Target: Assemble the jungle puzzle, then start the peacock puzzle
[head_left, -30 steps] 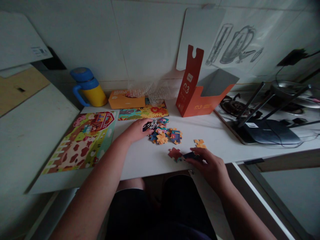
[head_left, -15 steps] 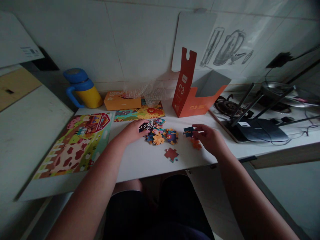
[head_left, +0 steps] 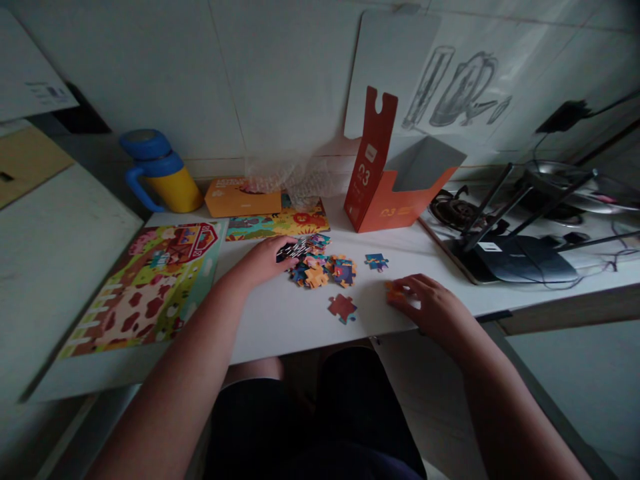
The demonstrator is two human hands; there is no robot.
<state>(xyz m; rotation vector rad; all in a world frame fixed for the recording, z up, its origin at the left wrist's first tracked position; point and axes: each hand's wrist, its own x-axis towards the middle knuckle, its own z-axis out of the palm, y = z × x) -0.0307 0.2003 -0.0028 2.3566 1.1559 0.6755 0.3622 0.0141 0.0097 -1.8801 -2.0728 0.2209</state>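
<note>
My left hand [head_left: 265,261] is curled around a stack of puzzle pieces [head_left: 291,251], dark with white streaks, at the left side of a loose pile of puzzle pieces [head_left: 315,275]. Near the front edge of the white counter, my right hand [head_left: 433,303] has its thumb and fingertips closed on an orange puzzle piece [head_left: 393,291], partly hidden by the fingers. A blue puzzle piece [head_left: 377,261] lies just beyond it. Closer to me, a reddish-brown puzzle piece [head_left: 343,308] lies apart from the pile.
On the left lies a finished farm puzzle [head_left: 150,287]. Behind the pile are a jungle picture [head_left: 280,222], a yellow-orange box [head_left: 245,199] and bubble wrap [head_left: 300,183]. A blue-and-yellow jug [head_left: 165,175], an open orange box [head_left: 385,200], a black router [head_left: 525,259] and a stove [head_left: 457,208] surround the counter.
My right hand has set the dark blue puzzle piece down farther back on the counter, then come back toward me onto the orange piece. My left hand keeps its stack.
</note>
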